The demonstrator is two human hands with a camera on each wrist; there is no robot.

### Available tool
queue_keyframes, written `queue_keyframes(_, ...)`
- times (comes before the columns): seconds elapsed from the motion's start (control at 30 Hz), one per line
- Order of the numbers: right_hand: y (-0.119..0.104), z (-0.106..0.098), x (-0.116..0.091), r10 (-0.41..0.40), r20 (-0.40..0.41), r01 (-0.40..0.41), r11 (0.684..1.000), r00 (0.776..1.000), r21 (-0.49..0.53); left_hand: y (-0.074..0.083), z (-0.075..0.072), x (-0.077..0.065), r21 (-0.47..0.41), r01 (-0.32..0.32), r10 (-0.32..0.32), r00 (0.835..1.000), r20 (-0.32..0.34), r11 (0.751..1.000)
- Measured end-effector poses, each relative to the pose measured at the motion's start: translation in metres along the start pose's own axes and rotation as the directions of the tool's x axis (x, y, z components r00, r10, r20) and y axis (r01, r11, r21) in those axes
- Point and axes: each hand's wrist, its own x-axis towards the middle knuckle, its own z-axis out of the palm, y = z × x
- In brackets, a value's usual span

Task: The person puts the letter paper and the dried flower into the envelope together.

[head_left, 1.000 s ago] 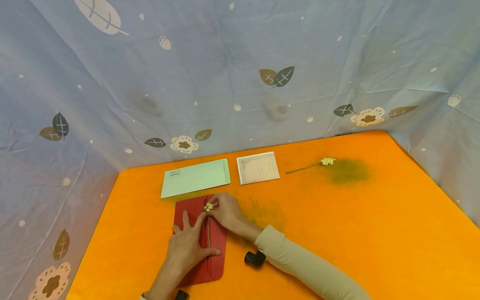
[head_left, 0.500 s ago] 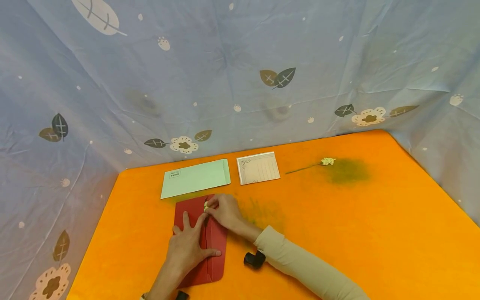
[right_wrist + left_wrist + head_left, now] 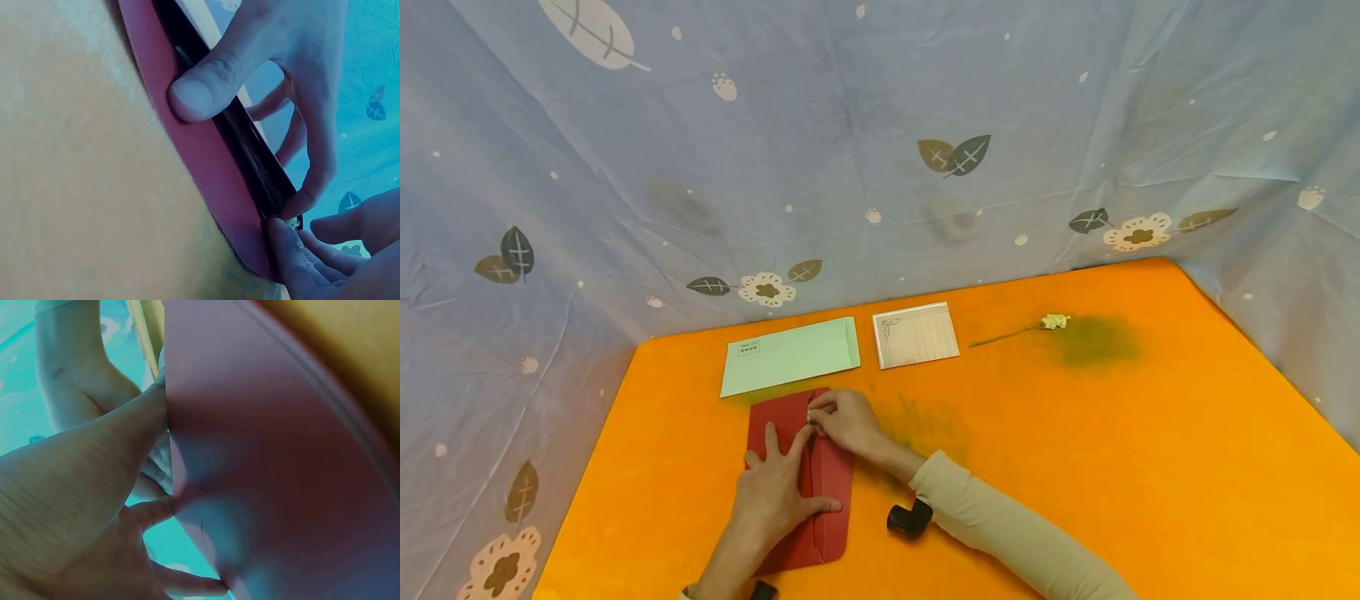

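Note:
A red envelope [image 3: 837, 475] lies on the orange tabletop, its long slit standing open between body and flap. Across it spreads my left hand [image 3: 771, 496], thumb on the flap and index fingertip at the slit's edge. In the right wrist view the slit shows as a dark gap, with the left thumb [image 3: 197, 97] beside it. At the slit's far end my right hand [image 3: 850, 423] pinches a small pale yellow flower [image 3: 292, 222]. Only a bit of the flower head shows; its stem is hidden inside the envelope. In the left wrist view the envelope's underside [image 3: 294, 462] fills much of the picture.
Behind the red envelope lie a mint-green envelope [image 3: 793, 358] and a lined white card [image 3: 916, 337]. A second stemmed pale flower [image 3: 1054, 322] rests farther right. Patterned blue-grey cloth [image 3: 850, 150] hangs around the table's back and sides. A black device [image 3: 910, 518] sits at the right cuff.
The flower has sunk into the slit: its stem lay visible along the envelope a second ago and now only a bit of the head shows. The right fingers moved slightly left; the left hand stayed put.

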Motion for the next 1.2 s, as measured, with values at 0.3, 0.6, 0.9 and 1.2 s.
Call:
queue_keyframes(0.3, -0.001, 0.0, 0.0, 0.074, 0.036, -0.077, 0.991, 0.997, 0.108, 0.0, 0.0, 0.0, 0.0, 0.002, -0.002, 1.0, 0.003, 1.0)
queue_keyframes(0.6, -0.004, -0.001, -0.004, 0.165, 0.076, -0.178, 0.957, 0.983, 0.228, 0.0, 0.001, 0.0, 0.014, 0.007, -0.008, 1.0, 0.013, 1.0)
queue_keyframes(0.9, -0.002, -0.005, -0.004, 0.156, 0.139, -0.186, 0.953, 0.978, 0.239, 0.0, 0.0, -0.003, 0.016, 0.003, -0.004, 0.999, 0.043, 1.0)
queue_keyframes(1.2, 0.002, -0.017, -0.001, 0.151, 0.224, -0.199, 0.958, 0.963, 0.209, 0.002, -0.001, -0.004, 0.04, -0.006, 0.004, 0.998, 0.065, 0.999)
